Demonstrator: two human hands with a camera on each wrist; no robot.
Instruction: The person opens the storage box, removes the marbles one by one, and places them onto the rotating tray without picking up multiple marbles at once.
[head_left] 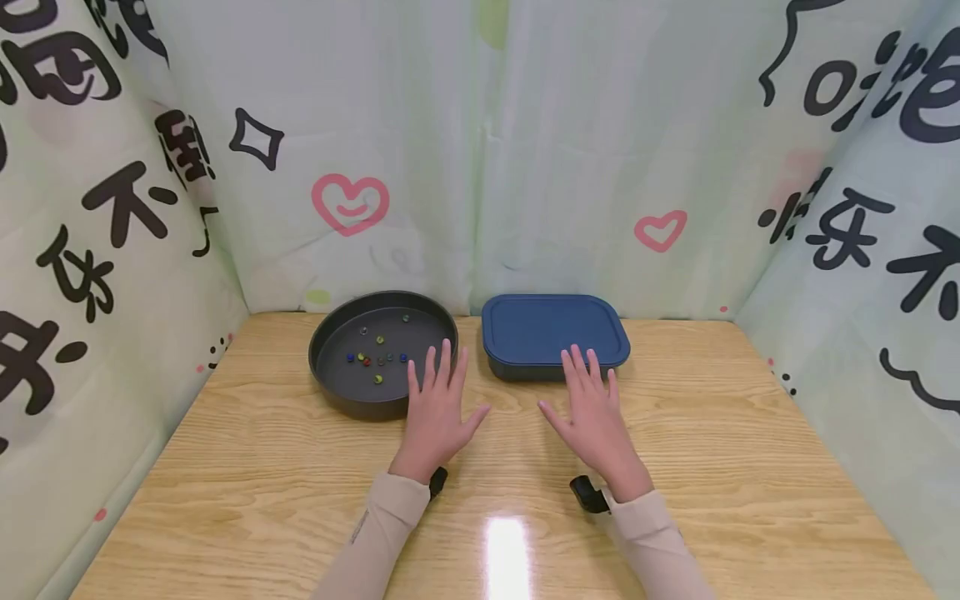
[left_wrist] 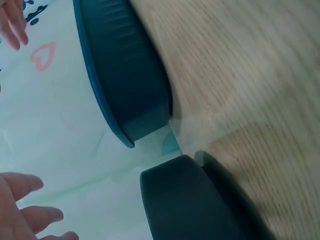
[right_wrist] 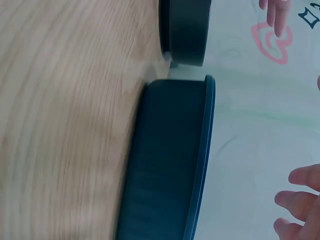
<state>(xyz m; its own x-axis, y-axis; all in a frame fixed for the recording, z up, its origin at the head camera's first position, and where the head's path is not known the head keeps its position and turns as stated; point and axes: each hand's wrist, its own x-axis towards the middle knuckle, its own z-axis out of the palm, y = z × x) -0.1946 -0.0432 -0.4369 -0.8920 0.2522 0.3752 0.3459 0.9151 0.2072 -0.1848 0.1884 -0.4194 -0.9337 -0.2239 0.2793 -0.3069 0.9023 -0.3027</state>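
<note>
My left hand point(head_left: 435, 417) is spread with straight fingers, its fingertips overlapping the right rim of a round dark pan point(head_left: 352, 400) in the head view. Several small coloured marbles point(head_left: 380, 340) lie scattered on the pan's floor. To the right, my right hand point(head_left: 596, 425) is likewise spread, fingertips over the front edge of a rectangular box with a blue lid point(head_left: 555, 329). Both hands hold nothing. In the left wrist view the box's dark side point(left_wrist: 127, 75) and the pan's wall point(left_wrist: 190, 200) appear below the hand. The right wrist view shows the box side point(right_wrist: 160, 160) near the fingers point(right_wrist: 297, 202).
The wooden table point(head_left: 262, 500) carries the pan and box side by side near its back edge, with a narrow gap between them. A pale printed curtain point(head_left: 555, 150) hangs behind and along both sides. Black wrist cameras point(head_left: 588, 494) sit at the sleeves.
</note>
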